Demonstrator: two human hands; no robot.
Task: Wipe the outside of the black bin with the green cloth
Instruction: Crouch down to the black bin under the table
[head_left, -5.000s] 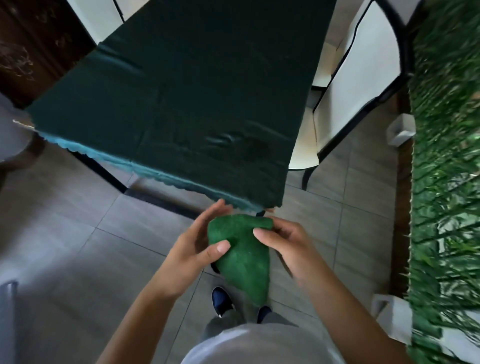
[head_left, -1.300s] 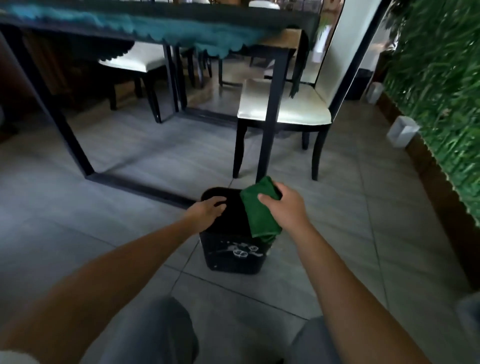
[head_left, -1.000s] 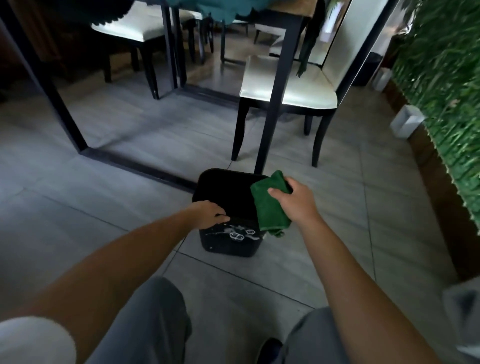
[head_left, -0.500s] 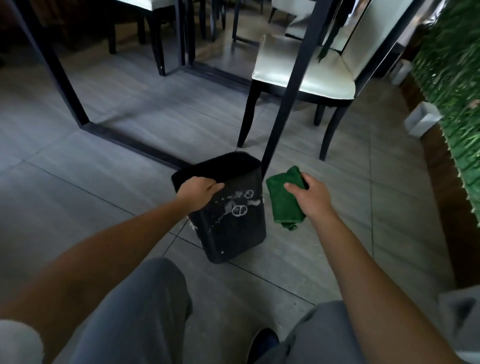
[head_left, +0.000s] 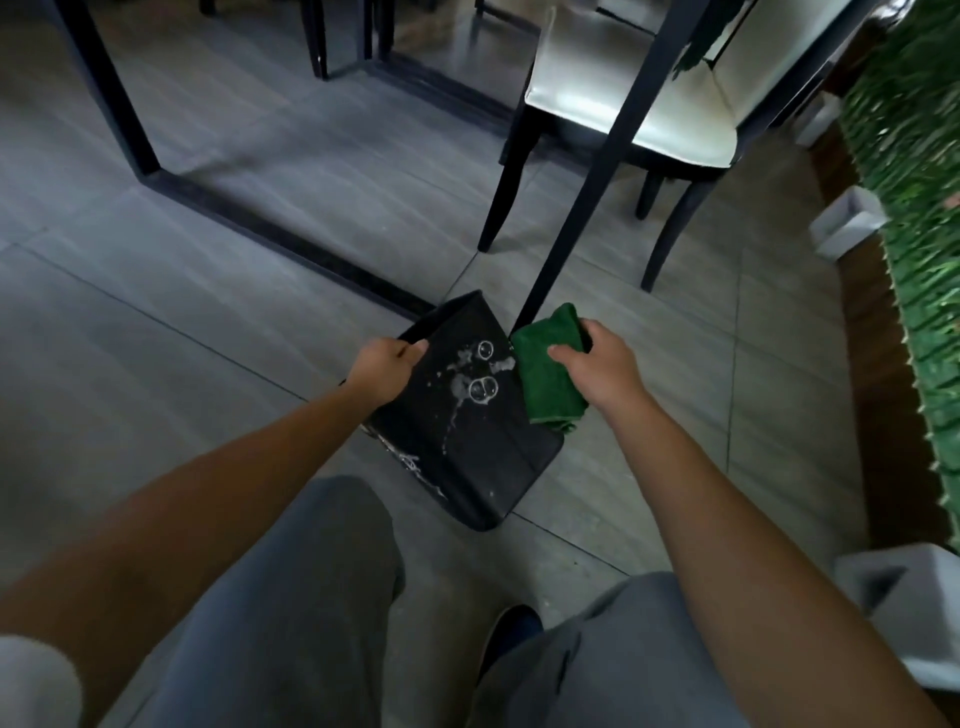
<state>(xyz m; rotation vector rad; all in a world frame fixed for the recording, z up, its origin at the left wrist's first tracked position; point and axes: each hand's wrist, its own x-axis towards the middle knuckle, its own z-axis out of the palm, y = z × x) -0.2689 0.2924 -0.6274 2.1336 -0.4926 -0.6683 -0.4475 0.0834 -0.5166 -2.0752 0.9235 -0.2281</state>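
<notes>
From the head camera I see my left hand (head_left: 387, 366) curled over the rim of the black bin (head_left: 467, 431), holding it tipped away from me on the grey tiled floor (head_left: 208, 291). My right hand (head_left: 597, 366) grips the folded green cloth (head_left: 548, 371), touching the bin's right side. Both forearms reach forward over my knees.

Dining area: table legs (head_left: 587, 171), cushioned chair (head_left: 623, 98).

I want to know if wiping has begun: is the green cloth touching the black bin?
Cannot tell. In the head view the green cloth, gripped by the right hand, overlaps the black bin's right edge, but no contact or gap shows plainly.
</notes>
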